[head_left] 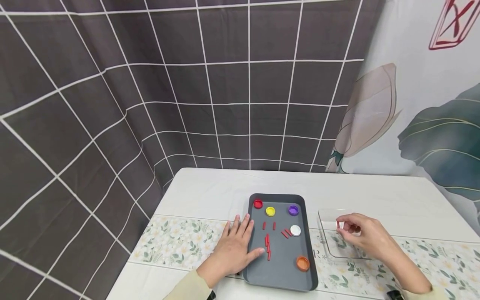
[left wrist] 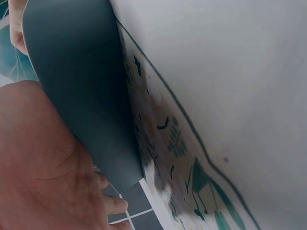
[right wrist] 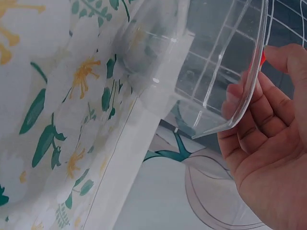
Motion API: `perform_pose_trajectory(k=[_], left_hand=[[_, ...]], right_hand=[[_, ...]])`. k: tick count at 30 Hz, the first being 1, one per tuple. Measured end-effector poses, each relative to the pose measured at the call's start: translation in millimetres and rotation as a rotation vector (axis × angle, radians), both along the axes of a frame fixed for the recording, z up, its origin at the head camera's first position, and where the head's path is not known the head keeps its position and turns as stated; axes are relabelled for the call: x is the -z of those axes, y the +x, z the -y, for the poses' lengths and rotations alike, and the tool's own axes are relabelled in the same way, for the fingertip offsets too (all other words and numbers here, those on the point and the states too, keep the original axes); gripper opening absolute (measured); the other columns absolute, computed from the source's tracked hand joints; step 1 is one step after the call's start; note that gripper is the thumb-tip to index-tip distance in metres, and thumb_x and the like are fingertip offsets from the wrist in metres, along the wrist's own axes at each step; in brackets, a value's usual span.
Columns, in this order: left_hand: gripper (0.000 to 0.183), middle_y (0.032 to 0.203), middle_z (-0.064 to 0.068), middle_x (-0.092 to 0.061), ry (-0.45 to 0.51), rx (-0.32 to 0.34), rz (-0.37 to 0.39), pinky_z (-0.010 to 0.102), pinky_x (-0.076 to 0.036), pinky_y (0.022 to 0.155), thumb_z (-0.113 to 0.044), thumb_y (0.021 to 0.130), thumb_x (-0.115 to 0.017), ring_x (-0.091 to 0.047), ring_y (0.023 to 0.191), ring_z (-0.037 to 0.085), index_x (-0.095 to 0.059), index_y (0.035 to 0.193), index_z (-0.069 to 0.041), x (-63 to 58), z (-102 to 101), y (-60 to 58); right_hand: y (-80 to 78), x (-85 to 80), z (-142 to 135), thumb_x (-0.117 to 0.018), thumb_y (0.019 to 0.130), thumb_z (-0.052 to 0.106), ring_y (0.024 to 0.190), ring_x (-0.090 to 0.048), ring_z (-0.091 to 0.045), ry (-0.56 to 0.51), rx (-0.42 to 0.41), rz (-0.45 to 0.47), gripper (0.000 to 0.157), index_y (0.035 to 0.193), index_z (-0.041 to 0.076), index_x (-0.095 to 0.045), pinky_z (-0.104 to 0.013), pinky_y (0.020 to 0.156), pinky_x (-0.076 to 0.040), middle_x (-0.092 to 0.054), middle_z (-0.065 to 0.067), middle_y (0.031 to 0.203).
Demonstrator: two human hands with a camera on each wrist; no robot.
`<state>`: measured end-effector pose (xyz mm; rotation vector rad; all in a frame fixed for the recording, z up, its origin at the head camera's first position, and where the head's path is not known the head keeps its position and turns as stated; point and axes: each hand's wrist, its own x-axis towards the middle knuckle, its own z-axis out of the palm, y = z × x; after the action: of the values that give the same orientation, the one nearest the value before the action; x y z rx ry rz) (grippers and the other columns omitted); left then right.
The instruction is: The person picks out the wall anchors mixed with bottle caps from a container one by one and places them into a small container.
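My left hand (head_left: 234, 249) lies with straight, spread fingers along the left rim of a grey tray (head_left: 281, 276), its thumb reaching over the rim. In the left wrist view the tray's outer side (left wrist: 81, 86) stands beside the palm. A small red stick (head_left: 338, 224) is pinched between the thumb and fingers of my right hand (head_left: 365, 234), over a clear plastic box (head_left: 325, 237). The right wrist view shows the box wall (right wrist: 240, 103) in front of some fingers, with a bit of the red stick (right wrist: 263, 58) visible. Several similar red sticks (head_left: 268, 246) lie in the tray.
Also in the tray are round red (head_left: 258, 203), yellow (head_left: 270, 211), purple (head_left: 293, 210), white (head_left: 295, 230) and orange (head_left: 303, 263) caps. The white table (head_left: 210, 191) has a floral band. A dark gridded curtain (head_left: 232, 121) hangs behind and to the left.
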<state>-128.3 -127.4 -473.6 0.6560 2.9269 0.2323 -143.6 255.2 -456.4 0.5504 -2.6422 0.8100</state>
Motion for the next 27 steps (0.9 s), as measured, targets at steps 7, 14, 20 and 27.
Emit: perform_pose_trajectory(k=[7, 14, 20, 27], left_hand=[[0.085, 0.17, 0.01, -0.016, 0.009, 0.004, 0.002, 0.059, -0.014, 0.122, -0.066, 0.101, -0.04, -0.012, 0.155, 0.037, -0.025, 0.161, -0.008, 0.8, 0, -0.4], [0.085, 0.17, 0.01, -0.016, 0.01, 0.001, 0.012, 0.059, -0.014, 0.122, -0.066, 0.101, -0.041, -0.012, 0.155, 0.038, -0.026, 0.161, -0.008, -0.5, 0, -0.7], [0.086, 0.17, 0.009, -0.016, -0.002, -0.009, 0.012, 0.058, -0.015, 0.123, -0.067, 0.101, -0.039, -0.012, 0.156, 0.036, -0.025, 0.162, -0.009, -2.0, -1, -0.4], [0.086, 0.17, 0.009, -0.016, 0.003, -0.013, 0.017, 0.058, -0.014, 0.123, -0.067, 0.101, -0.04, -0.012, 0.156, 0.036, -0.026, 0.162, -0.009, -1.3, -1, 0.0]], right_hand=[[-2.1, -1.7, 0, -0.083, 0.079, 0.004, 0.068, -0.05, 0.006, 0.013, 0.018, 0.022, 0.03, 0.107, 0.004, -0.074, -0.023, 0.059, -0.05, -0.056, 0.019, 0.075], [-1.2, -4.6, 23, -0.083, 0.078, 0.003, 0.069, -0.052, 0.006, -0.023, -0.068, -0.026, 0.026, 0.102, 0.006, -0.076, -0.023, 0.06, -0.052, -0.056, 0.021, 0.077], [2.3, -7.8, 59, -0.083, 0.079, 0.008, 0.071, -0.051, 0.004, -0.013, -0.15, -0.017, 0.023, 0.101, 0.008, -0.076, -0.023, 0.061, -0.052, -0.055, 0.021, 0.079], [4.7, -8.3, 93, -0.083, 0.083, 0.017, 0.072, -0.05, 0.001, 0.037, -0.184, 0.083, 0.021, 0.102, 0.009, -0.076, -0.023, 0.062, -0.049, -0.057, 0.015, 0.08]])
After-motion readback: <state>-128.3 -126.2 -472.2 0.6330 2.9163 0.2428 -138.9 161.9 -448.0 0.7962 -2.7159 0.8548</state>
